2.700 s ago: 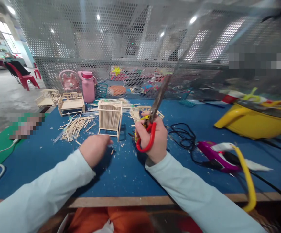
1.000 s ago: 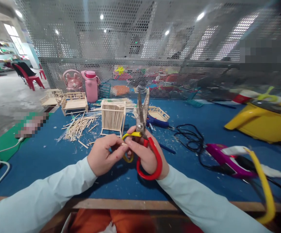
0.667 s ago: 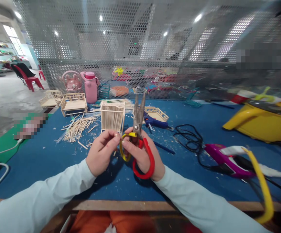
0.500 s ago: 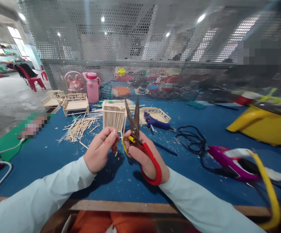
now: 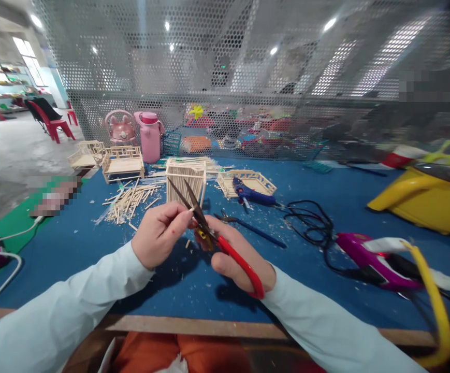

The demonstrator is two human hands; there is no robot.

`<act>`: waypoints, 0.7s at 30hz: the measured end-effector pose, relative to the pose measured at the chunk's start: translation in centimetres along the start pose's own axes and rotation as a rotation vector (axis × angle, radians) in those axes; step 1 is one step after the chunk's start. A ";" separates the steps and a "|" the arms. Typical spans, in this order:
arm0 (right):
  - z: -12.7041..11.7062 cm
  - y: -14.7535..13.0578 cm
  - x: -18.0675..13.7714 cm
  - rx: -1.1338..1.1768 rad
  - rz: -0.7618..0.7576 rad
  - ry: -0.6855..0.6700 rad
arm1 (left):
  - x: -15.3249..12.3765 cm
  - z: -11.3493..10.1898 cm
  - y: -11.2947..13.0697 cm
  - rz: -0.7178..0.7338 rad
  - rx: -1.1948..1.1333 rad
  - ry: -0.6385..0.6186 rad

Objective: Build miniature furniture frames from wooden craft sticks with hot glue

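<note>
My left hand [image 5: 161, 233] pinches a short, pale wooden stick [image 5: 191, 210]; only its tip shows past the fingers. In my right hand [image 5: 240, 251] is a pair of scissors [image 5: 199, 212] with a red handle and a yellow part. Its blades stand parted and point up and left, close against the left fingertips and the stick tip. Just behind both hands stands a small slatted stick frame [image 5: 186, 184], its lower part hidden by the blades and fingers. To the right of the scissors, pliers with blue handles [image 5: 261, 232] lie on the table.
Loose sticks [image 5: 133, 199] lie in a pile at left. Small stick furniture pieces [image 5: 122, 165] and a pink bottle [image 5: 149, 137] stand behind. A blue glue gun [image 5: 253, 194], a purple glue gun [image 5: 368, 261] and a yellow container [image 5: 419, 199] are at right. Mesh [image 5: 225, 67] rises behind.
The scissors have swung left from pointing upright, bringing the blades to my left fingertips. My right hand has turned with them. The left hand stays nearly in place.
</note>
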State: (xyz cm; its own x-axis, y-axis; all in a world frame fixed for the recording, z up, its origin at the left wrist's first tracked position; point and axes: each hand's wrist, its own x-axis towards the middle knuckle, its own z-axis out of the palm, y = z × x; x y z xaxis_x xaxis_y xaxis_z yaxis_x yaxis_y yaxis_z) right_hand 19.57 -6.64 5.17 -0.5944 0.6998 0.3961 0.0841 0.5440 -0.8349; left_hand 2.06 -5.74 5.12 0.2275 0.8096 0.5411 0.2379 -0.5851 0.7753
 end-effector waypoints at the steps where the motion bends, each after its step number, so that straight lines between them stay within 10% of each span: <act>1: 0.0 0.0 0.0 -0.007 -0.004 0.002 | 0.0 -0.1 0.1 0.007 0.027 -0.002; 21: -0.3 0.6 0.0 0.025 -0.007 -0.101 | 0.0 -0.5 0.1 0.226 0.271 0.003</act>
State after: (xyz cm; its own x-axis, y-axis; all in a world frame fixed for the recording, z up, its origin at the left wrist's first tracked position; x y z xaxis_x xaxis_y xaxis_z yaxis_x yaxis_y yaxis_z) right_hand 19.91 -6.13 4.76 -0.6728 0.6448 0.3627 0.0600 0.5362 -0.8420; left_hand 1.57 -5.79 5.32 0.3002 0.6579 0.6907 0.4241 -0.7407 0.5211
